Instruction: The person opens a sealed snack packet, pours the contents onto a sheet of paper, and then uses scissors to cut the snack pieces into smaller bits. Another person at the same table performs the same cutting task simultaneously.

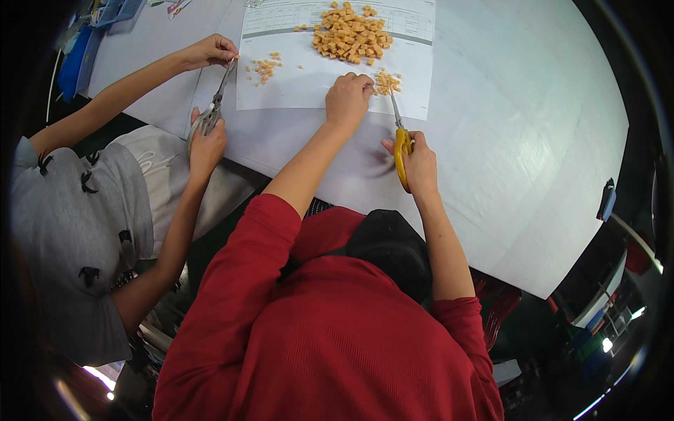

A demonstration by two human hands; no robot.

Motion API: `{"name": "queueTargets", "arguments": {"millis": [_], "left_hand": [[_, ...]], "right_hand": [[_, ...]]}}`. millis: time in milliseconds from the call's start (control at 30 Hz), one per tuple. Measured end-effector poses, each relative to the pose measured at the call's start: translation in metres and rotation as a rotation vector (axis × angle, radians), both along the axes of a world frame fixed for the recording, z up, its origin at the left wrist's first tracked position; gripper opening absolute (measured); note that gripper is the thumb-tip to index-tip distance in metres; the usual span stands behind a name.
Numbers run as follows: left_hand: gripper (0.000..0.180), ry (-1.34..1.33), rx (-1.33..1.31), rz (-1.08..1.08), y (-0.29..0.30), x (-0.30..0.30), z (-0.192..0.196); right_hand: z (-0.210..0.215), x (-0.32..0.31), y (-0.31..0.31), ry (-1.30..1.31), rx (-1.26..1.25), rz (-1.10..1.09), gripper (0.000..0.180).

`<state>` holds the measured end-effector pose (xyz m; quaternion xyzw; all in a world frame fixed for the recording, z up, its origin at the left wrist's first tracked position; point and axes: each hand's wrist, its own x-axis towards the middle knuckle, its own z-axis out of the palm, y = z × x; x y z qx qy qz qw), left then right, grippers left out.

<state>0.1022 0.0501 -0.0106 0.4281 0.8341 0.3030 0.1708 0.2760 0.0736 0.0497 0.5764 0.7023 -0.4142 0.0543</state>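
My right hand (421, 167) is wrapped round the yellow handles of a pair of scissors (403, 156). Their blades point away from me, with the tips at a small heap of tiny orange-yellow bits (386, 82). Just left of the blades, my left hand (347, 100) is closed in a pinch; what its fingertips hold is too small to make out. Both hands work over the near edge of a white printed sheet (302, 91). Farther back on the sheet lies a large pile of orange-yellow cubes (351, 34).
At my left a co-worker in grey holds metal scissors (210, 116) and pinches a small piece beside the sheet. Another scatter of small bits (265, 68) lies on the sheet's left part. Blue plastic bins (81, 63) stand at the far left of the white table (519, 140).
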Motion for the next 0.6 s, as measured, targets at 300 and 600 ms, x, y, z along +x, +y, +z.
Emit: {"name": "queueTargets", "arguments": {"millis": [300,600], "left_hand": [[0.013,-0.914,0.031,0.335,0.007,-0.012,0.012],[0.015,-1.403,0.153,0.530,0.004,-0.014,0.026]], "right_hand": [[0.013,-0.005,-0.003,0.058,0.017,-0.002,0.067],[0.012,-0.011,-0.006,0.051,0.044,0.080,0.068]]}}
